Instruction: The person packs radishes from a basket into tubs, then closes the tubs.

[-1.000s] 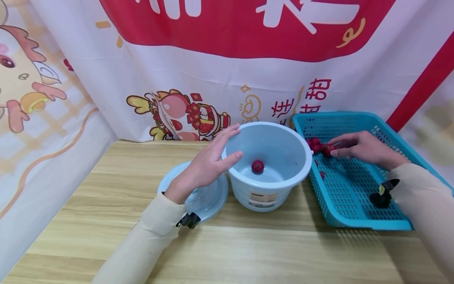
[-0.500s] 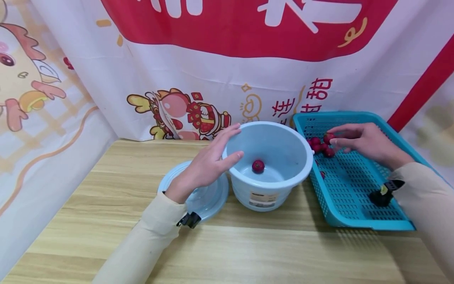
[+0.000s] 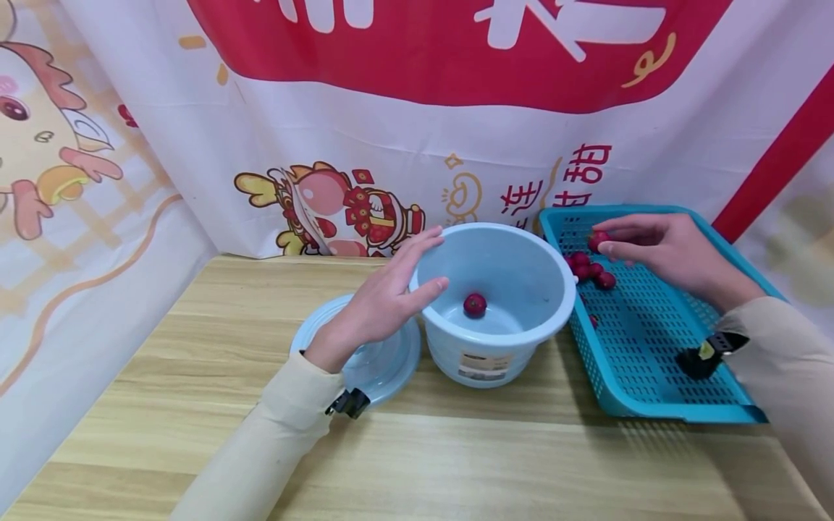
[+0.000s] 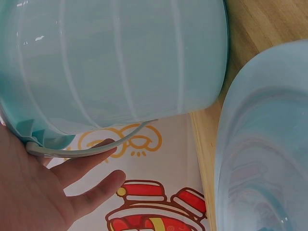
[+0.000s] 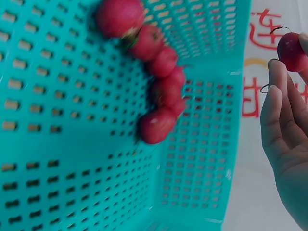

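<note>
My left hand (image 3: 384,297) rests at the left side of a light-blue bucket (image 3: 508,268), fingers extended along its rim. In the left wrist view, the bucket's handle (image 4: 96,149) passes in front of the fingers. One radish (image 3: 474,305) lies on the bucket's floor. Over the back of a teal basket (image 3: 684,416), my right hand (image 3: 684,253) pinches a small red radish (image 5: 291,52) between thumb and fingers, lifted off the others. Several more radishes (image 5: 163,89) lie against the basket's left wall.
A light-blue lid (image 3: 391,373) lies on the wooden table (image 3: 456,463), left of the bucket and partly under my left forearm. The basket stands close to the bucket's right side. A printed cloth (image 3: 391,137) hangs behind everything.
My right hand has picked a radish from the cluster and raised it up and slightly left. My left hand and the bucket have stayed in place.
</note>
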Action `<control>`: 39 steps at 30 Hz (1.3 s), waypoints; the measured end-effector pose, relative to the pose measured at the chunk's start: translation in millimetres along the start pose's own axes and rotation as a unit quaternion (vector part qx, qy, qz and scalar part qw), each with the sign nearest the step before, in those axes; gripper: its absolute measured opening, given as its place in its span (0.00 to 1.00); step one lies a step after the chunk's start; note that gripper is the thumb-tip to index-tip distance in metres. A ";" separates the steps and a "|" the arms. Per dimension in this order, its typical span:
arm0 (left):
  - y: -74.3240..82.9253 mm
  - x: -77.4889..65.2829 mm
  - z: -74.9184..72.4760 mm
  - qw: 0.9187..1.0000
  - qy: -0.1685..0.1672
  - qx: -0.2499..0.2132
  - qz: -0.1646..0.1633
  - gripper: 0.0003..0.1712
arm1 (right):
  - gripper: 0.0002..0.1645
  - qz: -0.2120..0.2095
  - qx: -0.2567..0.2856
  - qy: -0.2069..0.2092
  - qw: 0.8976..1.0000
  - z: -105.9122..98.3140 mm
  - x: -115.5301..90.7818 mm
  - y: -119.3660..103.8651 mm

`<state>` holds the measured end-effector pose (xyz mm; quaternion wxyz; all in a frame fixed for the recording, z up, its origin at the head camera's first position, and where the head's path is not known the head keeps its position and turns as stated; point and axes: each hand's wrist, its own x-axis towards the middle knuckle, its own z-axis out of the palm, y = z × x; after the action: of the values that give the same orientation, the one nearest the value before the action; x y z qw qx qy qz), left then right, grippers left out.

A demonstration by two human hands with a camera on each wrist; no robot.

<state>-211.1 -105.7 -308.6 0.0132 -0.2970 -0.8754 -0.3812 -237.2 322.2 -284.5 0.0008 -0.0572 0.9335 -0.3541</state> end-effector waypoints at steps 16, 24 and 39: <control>0.9 0.3 0.3 1.000 0.002 -0.004 0.000 0.42 | 0.34 -0.085 -0.013 0.026 0.996 18.3 -6.8 -74.5; 1.4 0.1 -0.2 1.000 0.002 -0.004 0.002 0.42 | 0.29 -0.126 -0.001 0.004 0.992 37.4 -6.2 -108.0; 1.8 0.4 -0.4 1.000 -0.003 -0.010 -0.004 0.42 | 0.27 -0.178 -0.049 -0.068 0.981 74.6 -2.6 -127.9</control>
<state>-210.6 -104.8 -307.0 0.0063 -0.2949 -0.8727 -0.3890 -217.8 178.2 -255.9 -0.0017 -0.2458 0.9226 -0.2973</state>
